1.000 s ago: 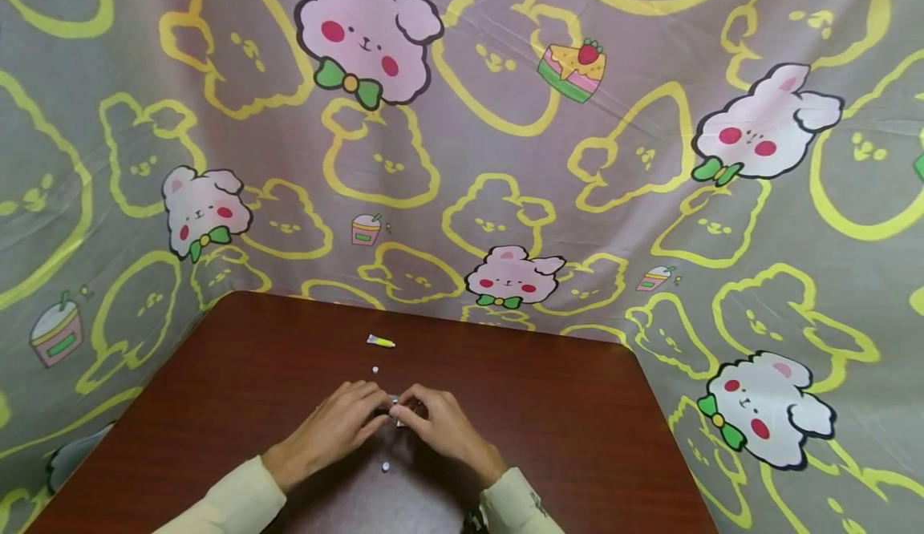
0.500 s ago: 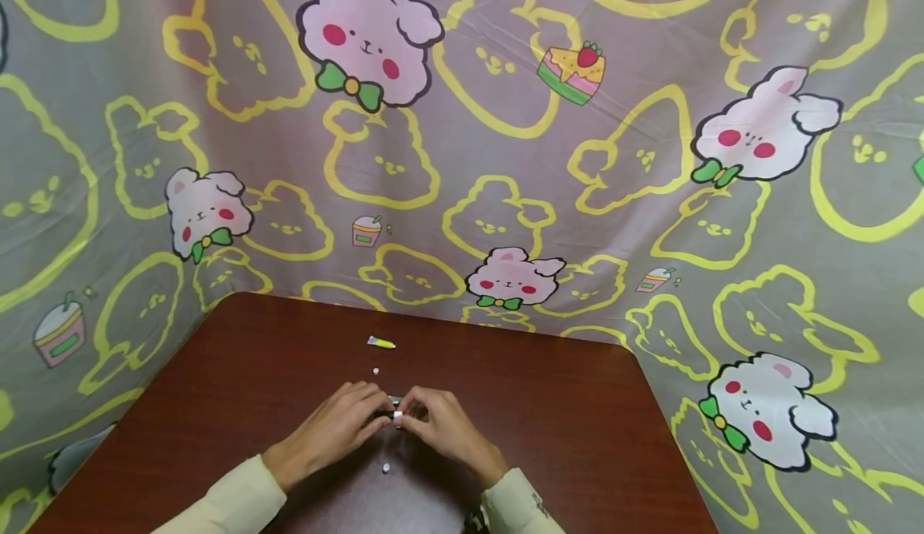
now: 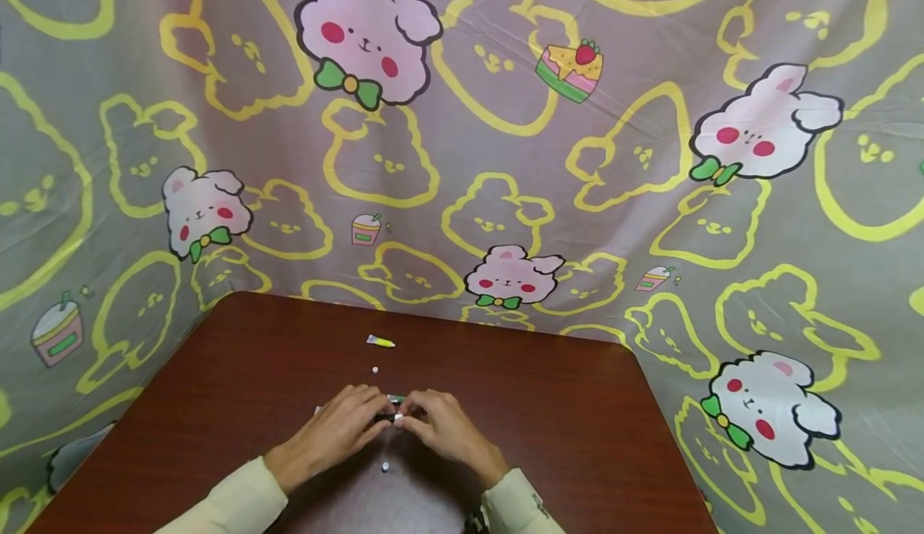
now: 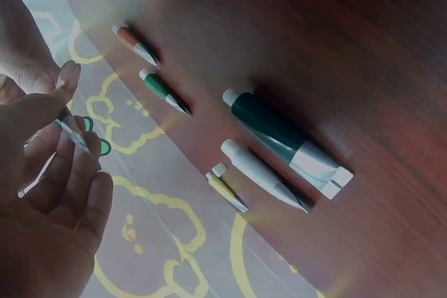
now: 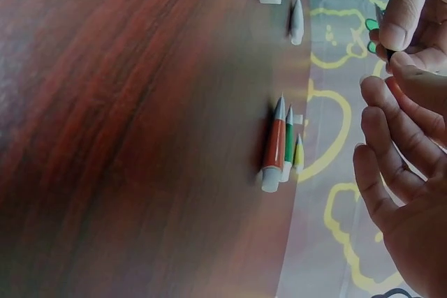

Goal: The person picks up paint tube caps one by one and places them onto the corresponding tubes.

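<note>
Pinching small tube (image 4: 74, 132) over table (image 3: 549, 398) with left hand (image 3: 338, 423); right hand (image 3: 446, 430) pinches white cap (image 3: 399, 418). Likely light, soft-walled, easily dented; best held lightly, close beside stiffer cap end.

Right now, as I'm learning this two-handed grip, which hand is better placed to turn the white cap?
Probably the right hand: it appears to pinch the white cap, while the left hand holds the small paint tube.
</note>
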`<state>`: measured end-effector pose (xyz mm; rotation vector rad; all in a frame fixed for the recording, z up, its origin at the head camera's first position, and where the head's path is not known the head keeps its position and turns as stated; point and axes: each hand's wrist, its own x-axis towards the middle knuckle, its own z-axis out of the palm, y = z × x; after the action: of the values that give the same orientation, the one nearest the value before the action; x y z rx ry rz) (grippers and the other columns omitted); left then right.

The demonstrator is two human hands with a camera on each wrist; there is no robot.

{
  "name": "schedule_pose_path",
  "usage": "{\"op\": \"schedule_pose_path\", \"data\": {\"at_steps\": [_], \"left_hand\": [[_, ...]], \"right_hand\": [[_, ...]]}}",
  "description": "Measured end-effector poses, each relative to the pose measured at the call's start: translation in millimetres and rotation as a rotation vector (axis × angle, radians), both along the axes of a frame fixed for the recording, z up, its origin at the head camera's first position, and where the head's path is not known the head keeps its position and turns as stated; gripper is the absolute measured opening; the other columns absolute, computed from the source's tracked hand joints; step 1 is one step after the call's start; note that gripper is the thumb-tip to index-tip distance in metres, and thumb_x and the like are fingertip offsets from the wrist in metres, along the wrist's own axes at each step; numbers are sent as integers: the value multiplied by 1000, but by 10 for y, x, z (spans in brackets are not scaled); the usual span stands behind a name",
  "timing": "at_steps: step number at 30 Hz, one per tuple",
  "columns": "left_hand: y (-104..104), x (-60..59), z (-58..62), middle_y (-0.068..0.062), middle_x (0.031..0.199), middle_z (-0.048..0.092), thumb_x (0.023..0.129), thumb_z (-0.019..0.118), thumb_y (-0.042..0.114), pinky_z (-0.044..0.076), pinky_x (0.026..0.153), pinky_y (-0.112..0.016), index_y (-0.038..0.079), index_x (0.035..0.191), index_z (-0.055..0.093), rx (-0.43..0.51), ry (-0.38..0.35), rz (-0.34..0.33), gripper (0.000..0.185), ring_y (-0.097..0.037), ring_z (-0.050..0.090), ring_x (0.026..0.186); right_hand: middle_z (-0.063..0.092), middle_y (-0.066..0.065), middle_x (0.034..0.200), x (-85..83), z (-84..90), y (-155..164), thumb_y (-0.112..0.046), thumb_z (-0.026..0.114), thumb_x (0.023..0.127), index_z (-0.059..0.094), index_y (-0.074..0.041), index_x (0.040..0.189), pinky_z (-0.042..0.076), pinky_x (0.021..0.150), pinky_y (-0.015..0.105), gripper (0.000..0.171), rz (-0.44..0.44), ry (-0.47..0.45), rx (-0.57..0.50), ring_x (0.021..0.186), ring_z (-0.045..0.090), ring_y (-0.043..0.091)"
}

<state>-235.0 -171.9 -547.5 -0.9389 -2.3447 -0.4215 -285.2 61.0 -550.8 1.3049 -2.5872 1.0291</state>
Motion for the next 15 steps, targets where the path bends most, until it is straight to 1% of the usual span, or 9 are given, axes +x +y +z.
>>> {"op": "schedule_pose_path", "data": {"at_steps": [4, 6, 9, 11, 13, 15], "left_hand": [[-4, 8, -11, 8, 97, 71, 89, 90, 20, 53, 80, -34, 17, 102, 73, 1, -8, 0, 21, -10, 66, 90], [-6, 10, -15, 8, 98, 71, 89, 90, 20, 54, 81, -35, 17, 102, 73, 0, -14, 0, 21, -10, 66, 91], [-19, 10, -23, 8, 98, 71, 90, 89, 20, 54, 81, -35, 18, 102, 73, -4, -15, 6, 20, -10, 66, 91], [-32, 2, -29, 8, 98, 71, 91, 88, 22, 53, 82, -36, 18, 102, 73, -6, -11, 16, 19, -11, 66, 91], [-53, -10, -36, 8, 98, 71, 92, 87, 22, 52, 82, -36, 18, 102, 73, -5, -8, 27, 18, -11, 65, 90], [-81, -22, -42, 8, 97, 71, 91, 87, 22, 51, 81, -36, 18, 102, 73, -3, -9, 40, 19, -11, 64, 89]], "right_hand": [[77, -5, 90, 5, -7, -4, -26, 74, 105, 77, -15, 96, 49, 77, 12, 14, -2, 6, 4, 82, 60, -4], [76, -5, 89, 5, -17, -10, -27, 72, 106, 77, -15, 95, 48, 76, 12, 17, -15, 11, -1, 81, 59, -4], [77, -5, 90, 13, -36, -19, -30, 72, 107, 77, -16, 97, 50, 76, 13, 18, -37, -27, -16, 81, 62, -4], [77, -5, 92, 22, -50, -22, -31, 74, 105, 76, -16, 101, 52, 76, 14, 16, -46, -61, -23, 82, 65, -2], [77, -4, 94, 33, -61, -23, -30, 77, 103, 75, -15, 104, 54, 76, 14, 15, -50, -97, -32, 83, 67, -2], [77, -4, 93, 43, -73, -23, -27, 80, 101, 75, -14, 105, 55, 75, 15, 15, -48, -107, -37, 82, 67, -2]]}}
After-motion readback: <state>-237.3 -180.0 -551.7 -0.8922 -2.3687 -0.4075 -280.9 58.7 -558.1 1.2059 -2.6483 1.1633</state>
